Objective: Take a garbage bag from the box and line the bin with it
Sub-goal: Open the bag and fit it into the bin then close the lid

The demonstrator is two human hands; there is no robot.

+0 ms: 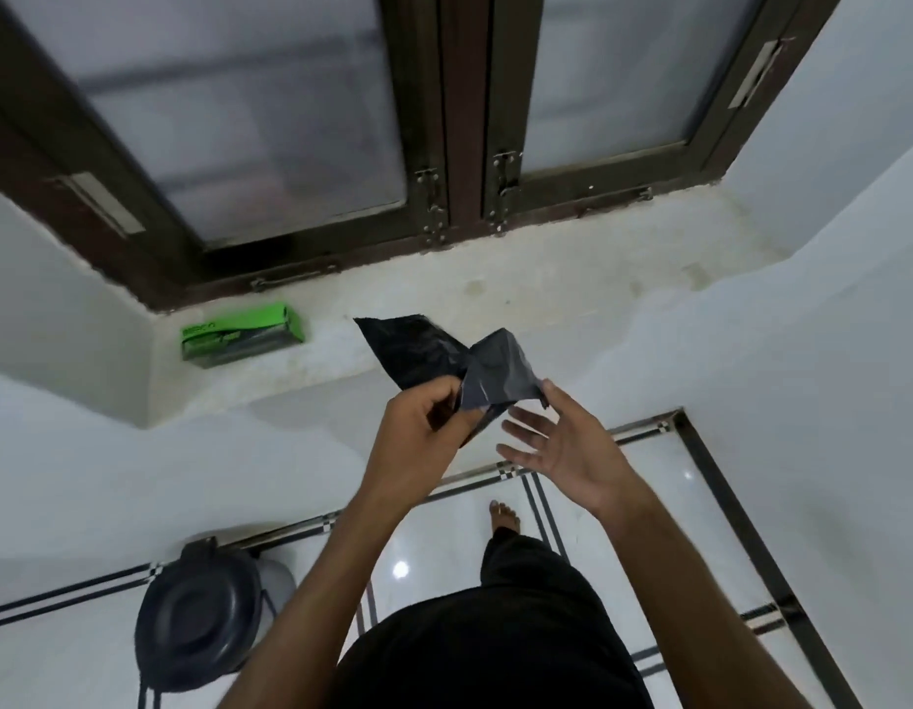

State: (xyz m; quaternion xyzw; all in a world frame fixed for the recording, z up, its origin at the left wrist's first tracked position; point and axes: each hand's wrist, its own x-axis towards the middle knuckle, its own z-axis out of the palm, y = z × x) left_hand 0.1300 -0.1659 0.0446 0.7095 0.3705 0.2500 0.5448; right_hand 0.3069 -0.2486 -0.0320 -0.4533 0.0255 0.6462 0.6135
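Up at chest height, in front of the window sill (pixel 572 278), a folded black bag (pixel 444 358) is held between both hands. The left hand (pixel 423 419) grips its lower edge, fingers curled round the plastic and thumb pressed against it, so the bag rises above and just beyond that hand, fanning out to the left and right in two creased flaps. The right hand (pixel 561 442) sits just beside the bag on its right, palm turned inward and fingers straight and spread; only the tip of its thumb touches the bag's right corner, and the rest of the hand holds nothing. The green box (pixel 242 336) lies on the sill, well to the left of the bag and apart from both hands, tucked into the corner by the dark window frame (pixel 464 120). Down on the tiled floor (pixel 444 529), the dark bin (pixel 198 624) stands at lower left near the wall, below the left forearm and well apart from the bag, its round lid facing up. A bare foot (pixel 505 516) rests on the floor below the hands.
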